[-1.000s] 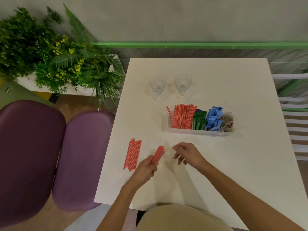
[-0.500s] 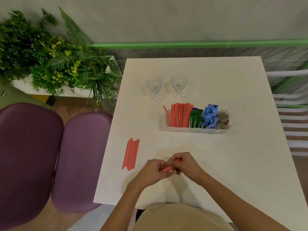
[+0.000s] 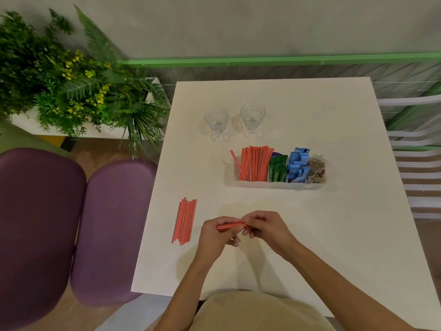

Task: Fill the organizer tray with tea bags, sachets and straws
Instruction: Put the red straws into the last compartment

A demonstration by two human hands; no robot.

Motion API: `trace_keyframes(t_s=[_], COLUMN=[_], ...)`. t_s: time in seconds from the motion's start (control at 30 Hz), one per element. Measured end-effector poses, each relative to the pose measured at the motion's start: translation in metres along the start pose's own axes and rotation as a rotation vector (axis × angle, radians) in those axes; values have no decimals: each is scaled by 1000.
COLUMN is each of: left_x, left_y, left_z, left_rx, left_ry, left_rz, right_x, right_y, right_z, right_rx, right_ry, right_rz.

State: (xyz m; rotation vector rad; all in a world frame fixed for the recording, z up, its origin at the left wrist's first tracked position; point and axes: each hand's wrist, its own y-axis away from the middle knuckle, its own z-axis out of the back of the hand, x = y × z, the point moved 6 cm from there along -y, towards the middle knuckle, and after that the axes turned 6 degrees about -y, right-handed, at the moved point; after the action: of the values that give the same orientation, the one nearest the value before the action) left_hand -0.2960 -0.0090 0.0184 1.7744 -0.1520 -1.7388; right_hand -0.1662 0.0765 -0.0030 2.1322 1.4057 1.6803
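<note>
Orange-striped, a small bundle of straws [image 3: 230, 226] is pinched level between the left hand [image 3: 216, 237] and the right hand [image 3: 265, 229], just above the near part of the counter [image 3: 310, 235]. A second ago it was gripped, tilted, by the left hand alone. Now it is being squared up by both, so it is judged nearly ready for the tray [image 3: 274, 185], far right, where sachets [image 3: 276, 170] and tea bags [image 3: 316, 169] are already stood. A pile of straws [image 3: 185, 220] is left lying near left.

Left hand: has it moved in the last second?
Yes. The left hand has shifted rightward, away from the loose straws on the table, and now shares the held straw bundle with the right hand.
</note>
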Motion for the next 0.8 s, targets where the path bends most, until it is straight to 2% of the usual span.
trace_keyframes(t_s=[0.27, 0.4, 0.6, 0.67, 0.8], left_x=[-2, -17, -51, -63, -83], left_y=[-15, -34, -101, -128, -164], left_z=[2, 9, 34, 33, 19], left_rx=[-31, -72, -250, -250, -159], left_ry=[83, 57, -44, -131, -239], left_rz=[2, -25, -66, -64, -53], right_x=[31, 82, 182, 197, 198], right_y=[-18, -40, -93, -110, -137], right_z=[6, 7, 6, -2, -27], right_rx=[109, 161, 62, 57, 153], right_ry=[140, 396, 801, 926, 1191], right_rz=[-48, -29, 131, 131, 112])
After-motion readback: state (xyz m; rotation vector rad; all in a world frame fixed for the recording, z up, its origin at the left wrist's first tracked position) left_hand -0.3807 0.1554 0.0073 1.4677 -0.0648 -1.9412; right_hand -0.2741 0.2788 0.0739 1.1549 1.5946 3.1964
